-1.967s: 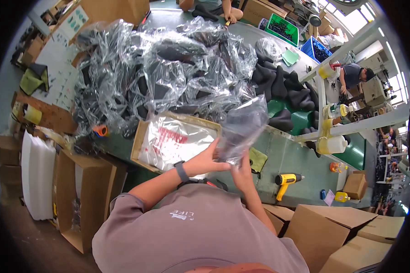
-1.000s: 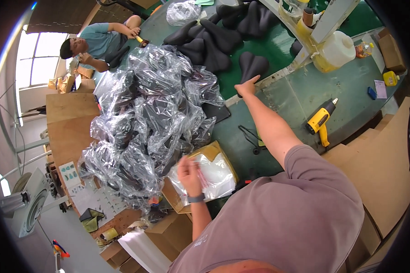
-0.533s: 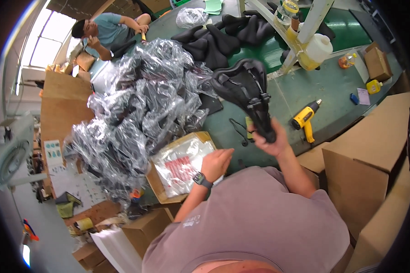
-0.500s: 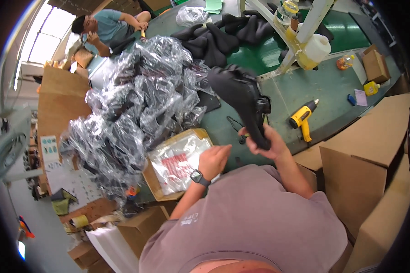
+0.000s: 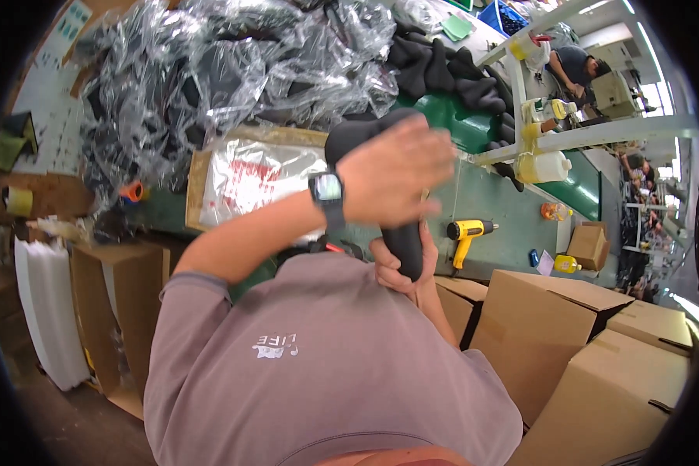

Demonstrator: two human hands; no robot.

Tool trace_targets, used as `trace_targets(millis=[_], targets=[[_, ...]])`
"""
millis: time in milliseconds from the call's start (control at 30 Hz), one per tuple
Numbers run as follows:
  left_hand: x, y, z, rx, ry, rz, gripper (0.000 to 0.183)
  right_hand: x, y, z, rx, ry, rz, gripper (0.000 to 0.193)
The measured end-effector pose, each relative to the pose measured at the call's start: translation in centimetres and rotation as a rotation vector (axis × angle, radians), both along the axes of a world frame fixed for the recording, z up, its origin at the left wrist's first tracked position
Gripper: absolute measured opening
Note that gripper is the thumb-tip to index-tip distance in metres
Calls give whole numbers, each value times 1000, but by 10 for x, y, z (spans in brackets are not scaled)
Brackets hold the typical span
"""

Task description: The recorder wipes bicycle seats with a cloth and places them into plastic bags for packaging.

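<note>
A black bicycle saddle [image 5: 404, 247] is held up in front of my chest, its narrow nose toward me and its wide end away. My right hand [image 5: 391, 266] is wrapped round the nose from below. Across the middle of the saddle passes my left hand [image 5: 396, 172], with a dark watch on its wrist. Its fingers look stretched out, the thumb apart, though motion blurs them. That hand hides much of the saddle; whether it touches the surface I cannot tell.
A carton [image 5: 197, 190] of clear plastic bags lies beside a heap of plastic-wrapped saddles [image 5: 233, 70]. Bare black saddles [image 5: 443, 70] lie farther back. A yellow heat gun [image 5: 466, 233] rests on the green table, near a white frame post [image 5: 516, 85]. Cardboard boxes [image 5: 536, 334] stand at right.
My left hand has risen from beside the carton to over the saddle, its fingers now extended. The saddle has come closer to my chest. The view has swung to the right.
</note>
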State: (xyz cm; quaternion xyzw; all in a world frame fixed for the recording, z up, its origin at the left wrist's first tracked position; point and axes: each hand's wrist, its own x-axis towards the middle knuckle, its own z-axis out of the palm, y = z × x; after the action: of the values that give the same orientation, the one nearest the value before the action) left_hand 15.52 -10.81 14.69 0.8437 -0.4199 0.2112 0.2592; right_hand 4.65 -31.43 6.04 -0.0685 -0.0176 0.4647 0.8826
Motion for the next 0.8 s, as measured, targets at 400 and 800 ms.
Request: trace_targets(millis=[400,800], targets=[[-62,78,-24,-665,501,431,89,-29,28,-9,1,-11,-42,106],[-32,103,-110,-944,814,462,30,-46,46,-13,-168,61,15,112]])
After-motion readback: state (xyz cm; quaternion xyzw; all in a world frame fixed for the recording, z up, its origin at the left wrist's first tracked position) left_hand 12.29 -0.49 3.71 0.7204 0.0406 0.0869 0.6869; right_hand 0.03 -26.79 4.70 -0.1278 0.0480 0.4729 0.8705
